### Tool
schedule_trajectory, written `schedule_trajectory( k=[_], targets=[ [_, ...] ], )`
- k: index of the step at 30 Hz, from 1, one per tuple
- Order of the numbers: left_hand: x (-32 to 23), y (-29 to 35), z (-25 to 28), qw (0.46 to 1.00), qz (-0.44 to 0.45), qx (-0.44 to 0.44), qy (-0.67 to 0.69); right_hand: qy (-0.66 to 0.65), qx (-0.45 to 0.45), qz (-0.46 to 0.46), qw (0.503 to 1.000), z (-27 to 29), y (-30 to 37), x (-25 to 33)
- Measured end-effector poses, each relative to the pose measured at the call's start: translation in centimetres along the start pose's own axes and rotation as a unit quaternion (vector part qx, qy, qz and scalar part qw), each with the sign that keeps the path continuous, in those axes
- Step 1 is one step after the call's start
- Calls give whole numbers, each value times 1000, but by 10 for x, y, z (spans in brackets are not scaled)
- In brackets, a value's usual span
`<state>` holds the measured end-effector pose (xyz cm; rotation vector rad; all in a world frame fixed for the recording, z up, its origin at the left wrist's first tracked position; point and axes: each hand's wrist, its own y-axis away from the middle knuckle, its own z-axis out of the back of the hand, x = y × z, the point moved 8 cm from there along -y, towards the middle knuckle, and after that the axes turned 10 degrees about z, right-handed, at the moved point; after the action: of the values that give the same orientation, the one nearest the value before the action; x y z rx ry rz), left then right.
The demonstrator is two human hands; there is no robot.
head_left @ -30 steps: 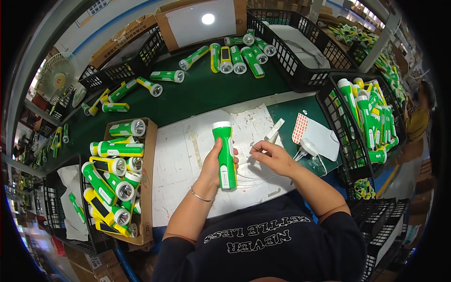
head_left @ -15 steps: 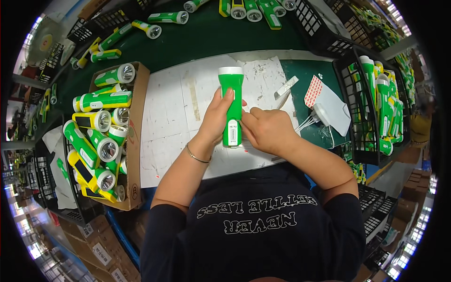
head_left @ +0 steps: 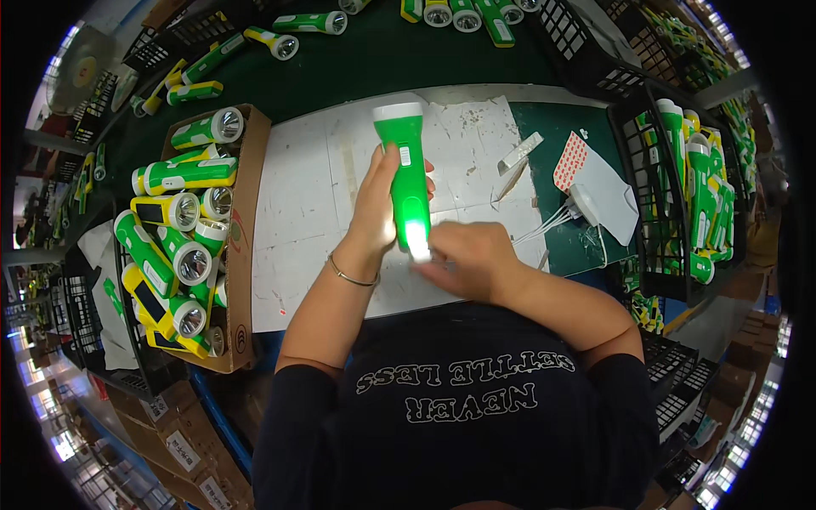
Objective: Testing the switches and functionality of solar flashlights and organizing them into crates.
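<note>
A green flashlight [head_left: 411, 177] with a white head stands out over the white work surface, its head pointing away from me. My left hand [head_left: 374, 200] is closed around its body, thumb along the near side and fingertips showing on the right. A bright white light glows at the flashlight's lower end and tints the green casing around it. Just right of that lit end is my right hand [head_left: 473, 260], its fingers smeared by motion. Whether those fingers touch the flashlight is unclear.
To the left, a cardboard box [head_left: 252, 170] holds several green and yellow flashlights. A black crate [head_left: 639, 183] on the right holds more. Between lie a white corded piece [head_left: 583, 202], a sheet of red stickers [head_left: 570, 161] and a pale strip [head_left: 520, 153]. More flashlights [head_left: 310, 23] lie at the back.
The lower end of the flashlight has lit up. Its head has tilted slightly left and away in my left hand. My right hand has shifted a little down and is blurred.
</note>
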<state>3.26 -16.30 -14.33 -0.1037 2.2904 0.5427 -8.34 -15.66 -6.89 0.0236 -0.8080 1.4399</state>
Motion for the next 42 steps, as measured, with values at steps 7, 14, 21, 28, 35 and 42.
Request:
schedule_trajectory(
  k=[7,14,21,28,35,42],
  targets=[
    [-3,15,-17,993,2,-20,-113,-140,-98,-189,967,24,-7,-66],
    [-19,44,-40,842,-65,-16,-535,-189,-42,-178,965,59,-9,-82],
    [-50,81,-33,658,-85,-36,-747,-286,80,-206,932,54,7,-76],
    [-55,96,-21,615,-58,-48,-785,-344,52,-181,920,54,9,-72],
    [-25,77,-7,842,11,-38,-538,-220,1,-207,953,-4,7,-74],
    [-20,76,9,842,-45,-123,-523,-91,41,-157,983,-25,6,-62]
  ],
)
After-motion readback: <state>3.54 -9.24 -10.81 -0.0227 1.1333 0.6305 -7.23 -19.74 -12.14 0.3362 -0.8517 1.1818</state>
